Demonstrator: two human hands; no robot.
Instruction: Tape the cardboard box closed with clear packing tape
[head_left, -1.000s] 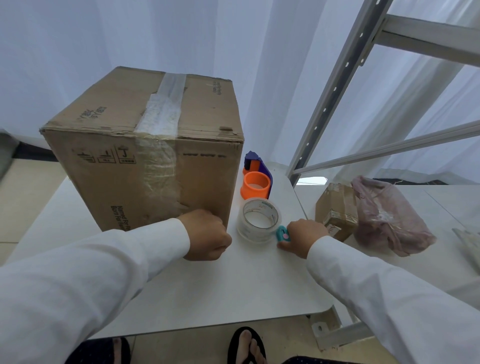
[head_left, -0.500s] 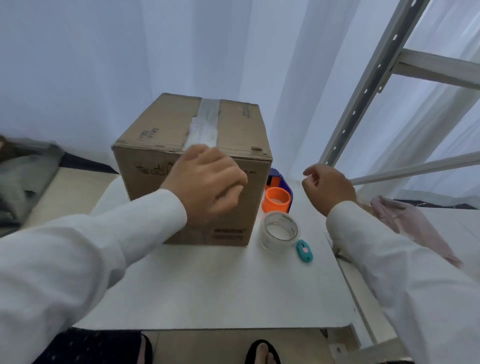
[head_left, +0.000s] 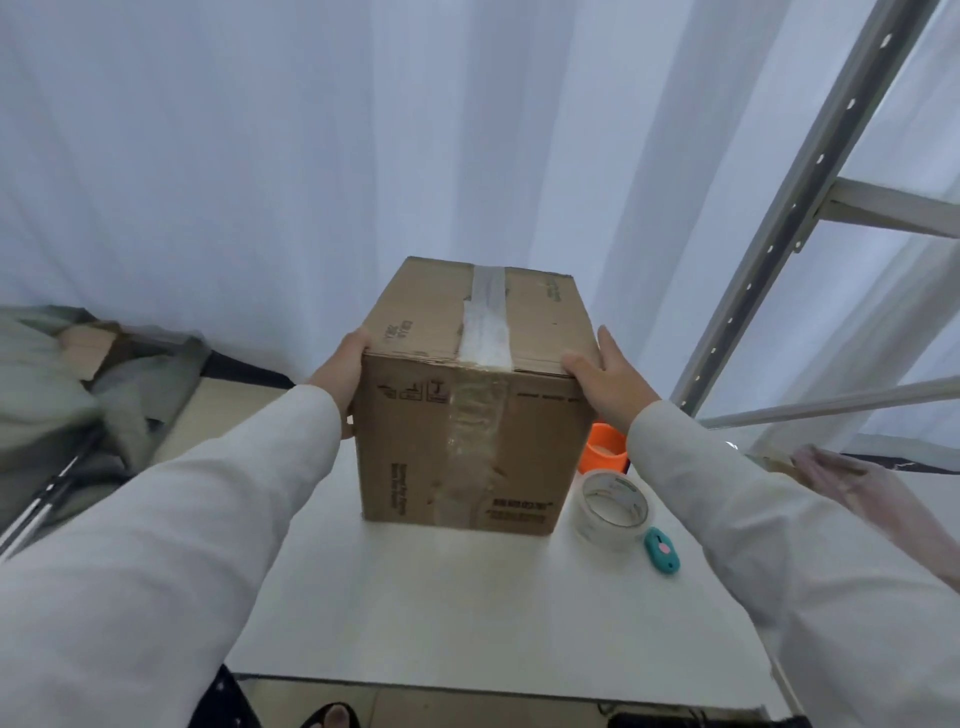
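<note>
On table (head_left: 467, 613): one box (head_left: 524, 447), two hands.

White table (head_left: 467, 613): box (head_left: 415, 441), tape roll (head_left: 613, 506), cutter (head_left: 661, 550), orange obj, maybe dispenser (head_left: 605, 451).

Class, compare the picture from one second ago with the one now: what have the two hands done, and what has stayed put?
The left hand rose from the table to the cardboard box, now gripping its left side. The right hand let go of the teal cutter and took the box's right side. The tape roll and cutter lie where they were.
</note>
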